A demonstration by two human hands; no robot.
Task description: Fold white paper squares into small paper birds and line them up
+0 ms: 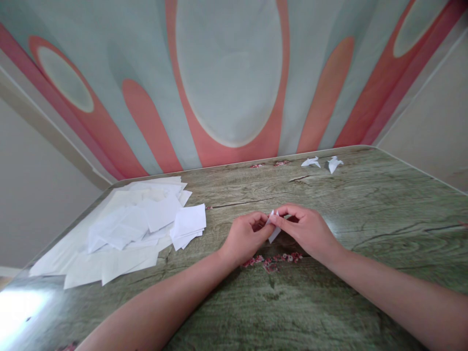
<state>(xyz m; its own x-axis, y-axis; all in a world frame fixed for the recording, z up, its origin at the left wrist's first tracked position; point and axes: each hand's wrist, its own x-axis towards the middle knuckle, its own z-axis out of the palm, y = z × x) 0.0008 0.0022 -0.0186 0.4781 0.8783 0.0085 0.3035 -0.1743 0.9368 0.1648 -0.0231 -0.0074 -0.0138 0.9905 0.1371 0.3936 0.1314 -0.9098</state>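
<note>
A small piece of folded white paper (275, 234) is pinched between my two hands above the middle of the table. My left hand (248, 235) grips its left side with thumb and fingers closed. From the right, my right hand (305, 228) pinches its upper part, thumb and forefinger together. Two pointed tips stick up between the fingertips, and a flat corner hangs below. The fingers hide the rest of the folds. Towards the back right lie two finished-looking folded paper birds, one paper bird (310, 162) left of the other paper bird (334, 165).
A spread pile of large white paper sheets (84, 239) covers the left of the wood-patterned table (234, 302). Beside it sits a stack of small paper squares (189, 222). A patterned cloth or panel (230, 73) rises behind the back edge, with plain walls either side.
</note>
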